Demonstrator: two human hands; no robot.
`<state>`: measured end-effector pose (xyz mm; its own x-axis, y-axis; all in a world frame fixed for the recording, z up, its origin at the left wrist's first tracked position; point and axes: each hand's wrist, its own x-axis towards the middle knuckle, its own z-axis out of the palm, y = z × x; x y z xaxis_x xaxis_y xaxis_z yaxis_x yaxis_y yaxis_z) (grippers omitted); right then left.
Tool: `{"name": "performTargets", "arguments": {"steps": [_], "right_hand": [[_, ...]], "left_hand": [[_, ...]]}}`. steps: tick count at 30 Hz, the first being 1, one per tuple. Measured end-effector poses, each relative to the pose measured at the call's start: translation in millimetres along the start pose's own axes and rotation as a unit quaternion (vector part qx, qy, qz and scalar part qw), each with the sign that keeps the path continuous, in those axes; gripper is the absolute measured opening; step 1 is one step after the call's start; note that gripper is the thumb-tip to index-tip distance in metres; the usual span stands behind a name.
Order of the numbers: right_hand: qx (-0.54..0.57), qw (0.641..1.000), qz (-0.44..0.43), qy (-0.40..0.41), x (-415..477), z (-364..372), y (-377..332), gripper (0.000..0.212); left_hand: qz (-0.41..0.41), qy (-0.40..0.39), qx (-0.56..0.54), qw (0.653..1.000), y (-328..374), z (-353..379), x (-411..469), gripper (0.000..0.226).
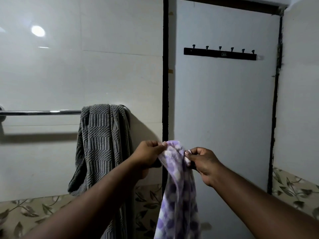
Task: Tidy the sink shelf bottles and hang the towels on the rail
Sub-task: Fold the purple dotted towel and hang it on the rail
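Observation:
A purple and white checked towel (179, 192) hangs down in front of me, held by its top edge. My left hand (148, 156) pinches the left part of that edge and my right hand (202, 163) pinches the right part, the two hands close together. A grey textured towel (101, 144) is draped over the right end of the chrome rail (41, 112) on the white tiled wall, to the left of my hands. The rail's left stretch is bare. No sink shelf or bottles are in view.
A white door (224, 109) in a dark frame stands straight ahead, with a black hook bar (220, 54) carrying several bare hooks near its top. A band of leaf-patterned tiles (34, 214) runs along the lower wall.

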<state>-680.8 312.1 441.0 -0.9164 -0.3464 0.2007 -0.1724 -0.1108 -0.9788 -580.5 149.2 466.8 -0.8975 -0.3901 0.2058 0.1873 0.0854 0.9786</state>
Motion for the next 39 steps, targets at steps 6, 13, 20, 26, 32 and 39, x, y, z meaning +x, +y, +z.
{"name": "performTargets", "arguments": {"steps": [6, 13, 20, 26, 32, 39], "right_hand": [[-0.062, 0.994, -0.043, 0.078, 4.2, -4.0, -0.8, 0.019], [-0.121, 0.982, -0.129, 0.071, -4.4, 12.1, -23.4, 0.015], [-0.259, 0.944, -0.201, 0.043, -17.9, 19.1, -21.7, 0.014], [-0.319, 0.916, -0.242, 0.02, -28.8, 14.9, -17.5, 0.017], [-0.369, 0.887, -0.276, -0.03, -34.3, 11.8, -13.1, 0.013], [-0.438, 0.853, -0.284, -0.006, -38.7, 10.2, -8.4, 0.019]], "left_hand": [[-0.001, 0.004, -0.128, 0.992, 5.2, 2.6, -0.5, 0.025], [-0.02, -0.022, -0.068, 0.997, -5.9, 14.9, -3.5, 0.018], [-0.021, 0.022, -0.083, 0.996, -16.4, 27.0, 2.0, 0.012], [-0.036, 0.063, -0.088, 0.994, -24.5, 28.7, 5.1, 0.017], [-0.033, 0.094, -0.118, 0.988, -24.9, 31.8, 2.9, 0.02], [-0.054, 0.023, -0.114, 0.992, -32.3, 29.7, -3.5, 0.017]]}}
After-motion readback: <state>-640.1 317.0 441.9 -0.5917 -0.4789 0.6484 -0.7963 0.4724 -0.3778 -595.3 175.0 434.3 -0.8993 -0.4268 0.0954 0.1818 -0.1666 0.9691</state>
